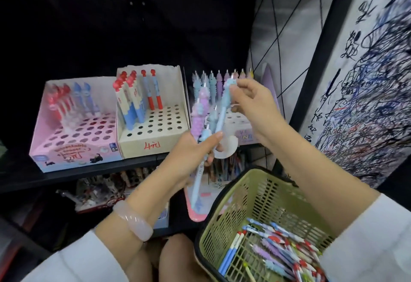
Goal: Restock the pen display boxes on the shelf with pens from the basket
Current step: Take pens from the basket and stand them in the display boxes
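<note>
My left hand [191, 152] grips a bunch of pastel blue and purple pens [201, 117] upright in front of the shelf. My right hand [251, 106] pinches the top of one light-blue pen [223, 112] in that bunch. Behind the hands stands the right display box [244, 135], with a back row of pastel pens [220, 79]. A cream display box [153, 135] in the middle holds red-and-blue pens. A pink display box [73, 148] on the left holds a few red and blue pens. The green basket [251, 199] at lower right contains several mixed pens [280, 250].
The boxes sit on a dark shelf [100, 170]. A lower shelf holds more pen boxes [106, 190]. A scribbled test-paper panel [364, 94] and a black upright frame [315, 66] stand at the right. My knees are below the basket.
</note>
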Action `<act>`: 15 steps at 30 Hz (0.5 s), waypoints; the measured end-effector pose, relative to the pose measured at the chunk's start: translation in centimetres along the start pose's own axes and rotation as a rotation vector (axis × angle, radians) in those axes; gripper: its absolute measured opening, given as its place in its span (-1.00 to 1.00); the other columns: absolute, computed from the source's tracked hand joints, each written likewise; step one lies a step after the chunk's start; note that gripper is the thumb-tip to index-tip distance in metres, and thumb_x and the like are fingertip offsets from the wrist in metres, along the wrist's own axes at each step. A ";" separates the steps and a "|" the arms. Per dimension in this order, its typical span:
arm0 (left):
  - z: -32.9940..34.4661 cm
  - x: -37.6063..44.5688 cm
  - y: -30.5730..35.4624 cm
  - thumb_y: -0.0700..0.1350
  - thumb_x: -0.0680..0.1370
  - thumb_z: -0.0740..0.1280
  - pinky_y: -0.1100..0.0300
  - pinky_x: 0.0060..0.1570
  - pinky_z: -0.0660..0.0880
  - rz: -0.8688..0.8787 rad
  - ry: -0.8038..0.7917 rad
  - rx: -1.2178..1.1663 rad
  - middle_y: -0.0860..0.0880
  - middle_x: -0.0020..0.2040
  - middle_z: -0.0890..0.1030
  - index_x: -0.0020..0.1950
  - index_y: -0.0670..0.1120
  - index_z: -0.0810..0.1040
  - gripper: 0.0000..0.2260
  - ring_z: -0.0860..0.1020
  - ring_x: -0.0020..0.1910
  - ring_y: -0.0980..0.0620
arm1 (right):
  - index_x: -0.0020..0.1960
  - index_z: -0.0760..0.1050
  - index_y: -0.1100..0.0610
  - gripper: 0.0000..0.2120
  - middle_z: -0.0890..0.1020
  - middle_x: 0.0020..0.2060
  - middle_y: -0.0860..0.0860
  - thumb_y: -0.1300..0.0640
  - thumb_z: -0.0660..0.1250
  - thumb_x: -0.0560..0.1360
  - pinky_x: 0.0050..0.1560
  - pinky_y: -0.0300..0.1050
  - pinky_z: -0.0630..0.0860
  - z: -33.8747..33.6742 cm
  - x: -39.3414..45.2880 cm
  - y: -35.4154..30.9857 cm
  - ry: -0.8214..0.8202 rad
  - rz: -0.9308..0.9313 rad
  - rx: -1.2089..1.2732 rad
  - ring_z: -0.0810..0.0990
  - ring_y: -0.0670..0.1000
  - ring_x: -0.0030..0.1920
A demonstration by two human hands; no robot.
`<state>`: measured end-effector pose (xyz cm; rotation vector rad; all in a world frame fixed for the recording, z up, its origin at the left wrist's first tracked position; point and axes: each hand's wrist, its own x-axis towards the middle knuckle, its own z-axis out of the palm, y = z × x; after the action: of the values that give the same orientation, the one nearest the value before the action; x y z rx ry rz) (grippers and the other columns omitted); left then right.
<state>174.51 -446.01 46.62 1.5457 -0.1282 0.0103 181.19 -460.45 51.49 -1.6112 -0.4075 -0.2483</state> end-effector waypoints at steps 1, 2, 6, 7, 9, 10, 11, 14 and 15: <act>-0.6 0.4 0.4 -0.05 0.54 0.33 0.32 -0.47 0.39 0.016 0.020 0.007 -0.01 -0.35 0.62 -0.16 -0.04 0.57 -0.89 0.39 -0.50 0.11 | 0.07 0.47 0.09 -0.89 0.60 -0.20 -0.12 0.12 0.24 0.57 -0.26 -0.35 0.49 -0.2 1.1 -0.2 0.057 0.019 0.031 0.56 -0.26 -0.34; -1.2 0.7 0.8 -0.05 0.54 0.32 0.33 -0.48 0.39 0.029 0.038 0.009 -0.01 -0.34 0.62 -0.14 -0.04 0.57 -0.89 0.39 -0.50 0.11 | 0.07 0.45 0.10 -0.90 0.61 -0.17 -0.08 0.12 0.22 0.58 -0.26 -0.32 0.51 -0.4 2.2 -0.4 0.108 0.029 0.049 0.57 -0.23 -0.32; -3.4 1.9 1.6 -0.09 0.57 0.27 0.33 -0.50 0.37 0.052 0.104 -0.014 -0.01 -0.35 0.61 -0.09 -0.04 0.51 -0.93 0.39 -0.50 0.12 | -0.08 0.34 0.06 -0.92 0.64 -0.14 0.11 0.13 0.21 0.59 -0.27 -0.22 0.54 -0.2 5.9 -0.1 0.255 -0.054 -0.158 0.61 -0.03 -0.25; -3.8 2.1 1.6 -0.10 0.57 0.27 0.33 -0.50 0.37 0.046 0.126 -0.035 0.00 -0.37 0.60 -0.10 -0.04 0.51 -0.93 0.39 -0.50 0.12 | -0.07 0.32 0.09 -0.92 0.63 -0.19 0.14 0.14 0.21 0.58 -0.28 -0.21 0.52 0.0 6.7 0.2 0.267 -0.086 -0.252 0.62 0.03 -0.22; -4.5 2.3 1.5 -0.13 0.58 0.25 0.33 -0.51 0.37 0.028 0.149 -0.099 0.01 -0.39 0.59 -0.09 -0.05 0.50 -0.93 0.38 -0.52 0.12 | -0.04 0.29 0.15 -0.90 0.61 -0.23 0.19 0.17 0.22 0.58 -0.24 -0.15 0.49 0.6 7.7 0.8 0.242 -0.117 -0.369 0.62 0.14 -0.17; -4.7 2.4 1.5 -0.14 0.58 0.25 0.34 -0.52 0.37 0.022 0.149 -0.132 0.00 -0.39 0.58 -0.07 -0.06 0.50 -0.94 0.38 -0.53 0.12 | -0.04 0.29 0.16 -0.90 0.61 -0.22 0.22 0.19 0.22 0.58 -0.21 -0.11 0.47 0.9 8.0 1.3 0.218 -0.123 -0.400 0.60 0.15 -0.18; -4.8 2.4 1.4 -0.14 0.58 0.25 0.34 -0.52 0.37 0.020 0.146 -0.157 -0.01 -0.39 0.58 -0.06 -0.07 0.50 -0.94 0.38 -0.53 0.12 | -0.03 0.29 0.17 -0.90 0.61 -0.23 0.21 0.19 0.22 0.58 -0.19 -0.10 0.46 1.1 8.3 1.8 0.201 -0.131 -0.429 0.58 0.13 -0.22; -5.2 2.4 1.1 -0.15 0.58 0.25 0.35 -0.52 0.37 0.023 0.145 -0.187 -0.02 -0.37 0.56 -0.03 -0.08 0.51 -0.94 0.38 -0.53 0.12 | 0.01 0.33 0.20 -0.89 0.50 -0.36 -0.04 0.17 0.23 0.57 -0.19 -0.14 0.44 1.5 9.0 2.7 0.206 -0.155 -0.527 0.49 -0.03 -0.31; -5.4 2.3 0.9 -0.15 0.58 0.25 0.34 -0.51 0.37 0.022 0.150 -0.185 -0.01 -0.37 0.56 -0.03 -0.08 0.51 -0.94 0.38 -0.52 0.12 | 0.03 0.35 0.22 -0.87 0.48 -0.36 -0.08 0.17 0.24 0.57 -0.18 -0.13 0.46 1.6 9.3 2.7 0.214 -0.161 -0.564 0.51 -0.02 -0.29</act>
<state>177.16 -440.76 47.65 1.3534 -0.0261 0.1279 190.60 -457.95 52.54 -2.0768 -0.3161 -0.6998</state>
